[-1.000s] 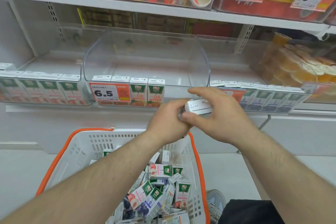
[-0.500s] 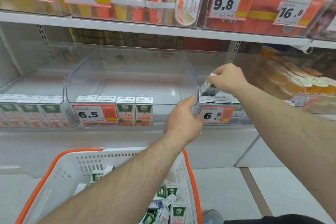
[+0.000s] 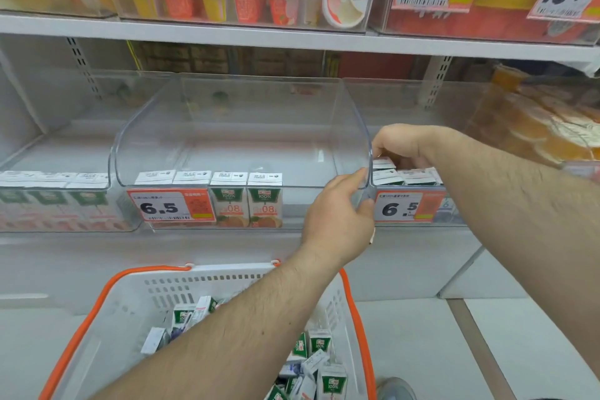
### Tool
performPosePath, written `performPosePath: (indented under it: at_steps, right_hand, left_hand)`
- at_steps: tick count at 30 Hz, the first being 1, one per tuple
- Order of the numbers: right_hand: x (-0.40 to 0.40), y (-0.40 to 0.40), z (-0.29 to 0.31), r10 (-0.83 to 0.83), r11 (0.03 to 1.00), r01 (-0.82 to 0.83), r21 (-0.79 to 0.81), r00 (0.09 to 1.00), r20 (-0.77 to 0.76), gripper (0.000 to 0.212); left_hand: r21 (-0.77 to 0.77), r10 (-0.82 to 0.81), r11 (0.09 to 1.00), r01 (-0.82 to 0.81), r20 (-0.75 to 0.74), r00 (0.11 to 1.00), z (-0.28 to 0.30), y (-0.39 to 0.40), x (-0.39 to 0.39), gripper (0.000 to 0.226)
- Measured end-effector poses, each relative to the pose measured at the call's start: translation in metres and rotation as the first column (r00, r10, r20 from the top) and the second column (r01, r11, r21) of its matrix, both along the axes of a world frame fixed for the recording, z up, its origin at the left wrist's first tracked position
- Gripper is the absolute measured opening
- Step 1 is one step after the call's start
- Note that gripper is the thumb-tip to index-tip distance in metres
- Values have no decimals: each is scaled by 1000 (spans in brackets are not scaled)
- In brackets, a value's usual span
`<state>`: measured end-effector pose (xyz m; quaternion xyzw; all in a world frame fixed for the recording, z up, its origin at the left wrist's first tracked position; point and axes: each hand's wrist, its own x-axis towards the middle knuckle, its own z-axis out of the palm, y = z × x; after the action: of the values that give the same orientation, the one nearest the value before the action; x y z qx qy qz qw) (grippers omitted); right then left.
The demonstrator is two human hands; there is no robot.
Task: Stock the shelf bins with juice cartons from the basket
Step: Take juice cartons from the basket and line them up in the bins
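Head view: the right hand (image 3: 402, 143) reaches into the right bin (image 3: 418, 224), fingers curled around a juice carton (image 3: 384, 163). The left hand (image 3: 337, 217) grips the middle bin (image 3: 246, 127) at its right wall. The basket (image 3: 130, 312) below holds loose cartons.

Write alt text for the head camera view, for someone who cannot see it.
A person's right hand sets a juice carton into the right-hand clear shelf bin while the left hand grips the middle bin's front corner. Below, a white basket holds more cartons.
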<state>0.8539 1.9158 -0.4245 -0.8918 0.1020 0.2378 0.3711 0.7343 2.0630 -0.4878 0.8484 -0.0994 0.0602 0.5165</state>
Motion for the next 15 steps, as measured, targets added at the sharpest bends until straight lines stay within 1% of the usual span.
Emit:
performPosePath:
  at_steps: [2,5,6,8,9,10,11,12,13,14,15]
  right_hand:
    - [2,-1,1,15,1000,-15,-20,1000,-8,18]
    - [1,1,5,88,986,-79,-150,995,55,18]
    - [-1,2,6,108,974,-91,-207,992,73,15]
    - [-6,4,9,116,951,-74,-299,985,125,10]
    - [-9,4,10,103,946,-37,-321,976,192,10]
    - [-13,5,12,81,948,20,-318,950,301,12]
    - [-21,7,15,23,956,111,-272,895,446,16]
    - [-33,11,19,-61,957,217,-191,799,599,21]
    - [-49,20,24,-131,952,290,-95,669,732,24]
    - [-68,31,28,-164,953,303,-18,563,810,26]
    - [-85,43,30,-162,965,262,24,519,839,25]
  left_hand:
    - [-173,33,984,-41,-48,998,5,3,-2,39]
    - [-395,128,906,-154,-90,988,20,12,-9,21]
    - [-465,150,863,-196,-134,979,25,17,-11,18]
    - [-578,149,762,-292,-283,947,34,27,-14,21]
    - [-616,123,714,-333,-358,926,38,31,-16,22]
    - [-644,92,670,-370,-422,902,42,37,-18,22]
    - [-663,63,630,-404,-475,878,46,41,-20,21]
    - [-676,40,596,-433,-514,857,49,46,-21,19]
    - [-686,23,567,-456,-541,841,52,51,-24,18]
    - [-690,12,549,-471,-557,830,55,55,-26,18]
    - [-695,4,536,-480,-566,824,59,59,-29,18]
